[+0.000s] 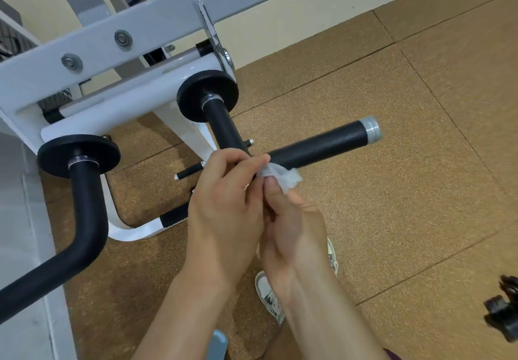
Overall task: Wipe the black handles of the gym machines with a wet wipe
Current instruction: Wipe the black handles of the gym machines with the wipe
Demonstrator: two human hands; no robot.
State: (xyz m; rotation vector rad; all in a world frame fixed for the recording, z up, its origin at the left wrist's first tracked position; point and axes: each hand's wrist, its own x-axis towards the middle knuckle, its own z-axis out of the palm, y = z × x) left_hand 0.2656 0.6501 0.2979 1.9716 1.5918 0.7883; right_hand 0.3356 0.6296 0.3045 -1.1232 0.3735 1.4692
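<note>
Both my left hand (pixel 224 191) and right hand (pixel 291 219) pinch the wet wipe (pixel 281 176) beside the straight handle (pixel 319 146); the curved handle (pixel 84 219) looks not yet wiped.

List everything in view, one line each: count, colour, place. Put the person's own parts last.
straight handle: 1, black with grey end cap, centre, pointing right
curved handle: 1, black, lower left
round discs: 2, black, at the handle roots, centre and left
machine frame: 1, white and grey, upper left
bolts: 2, silver, on the frame's beam
wet wipe: 1, white, crumpled, pinched at the straight handle's near end
floor: tan speckled tiles, right and bottom
wall: cream, top
dark object: 1, black, on the floor at the right edge, kind unclear
shoes: 2, pale, bottom centre
left hand: 1, centre, fingers at the wipe
right hand: 1, centre, fingers on the wipe
</note>
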